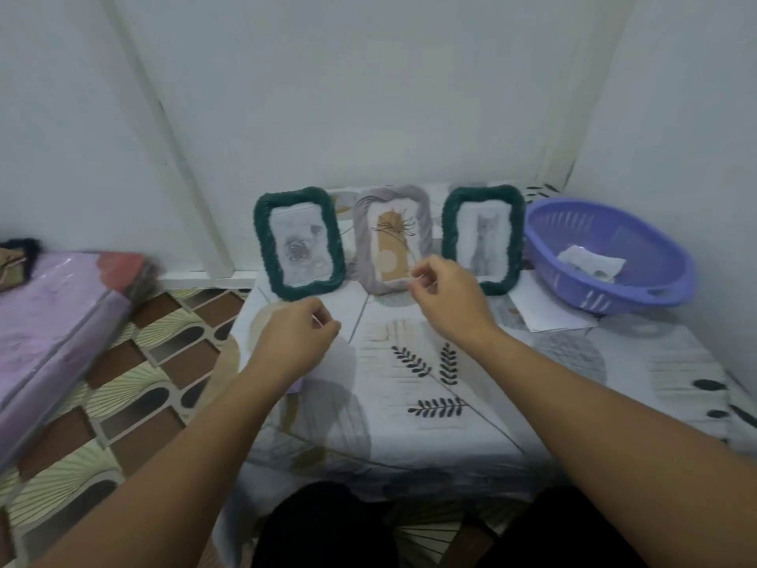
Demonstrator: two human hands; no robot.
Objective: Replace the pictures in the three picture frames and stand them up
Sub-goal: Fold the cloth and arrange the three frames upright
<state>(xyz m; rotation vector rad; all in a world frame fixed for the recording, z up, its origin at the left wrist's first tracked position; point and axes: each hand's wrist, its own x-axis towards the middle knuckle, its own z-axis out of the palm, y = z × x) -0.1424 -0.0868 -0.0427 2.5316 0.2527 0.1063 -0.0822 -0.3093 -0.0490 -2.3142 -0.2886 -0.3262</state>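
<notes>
Three picture frames stand in a row at the back of the table. The left green frame (262, 239) shows a dog picture. The middle grey frame (362, 239) shows a tan patterned image. The right green frame (448, 235) shows a cat picture. My left hand (295, 342) hovers below the left frame with its fingers curled. My right hand (446, 297) is in front of the gap between the middle and right frames. A thin pale edge glints at the fingertips of each hand, as if both pinch a clear sheet (316, 320) that is barely visible.
A purple plastic basket (655, 289) with a white cloth (594, 262) in it stands at the back right. White paper (549, 309) lies beside it. The table (450, 424) has a leaf-print cover. A plastic-wrapped purple bundle (61, 313) lies on the tiled floor to the left.
</notes>
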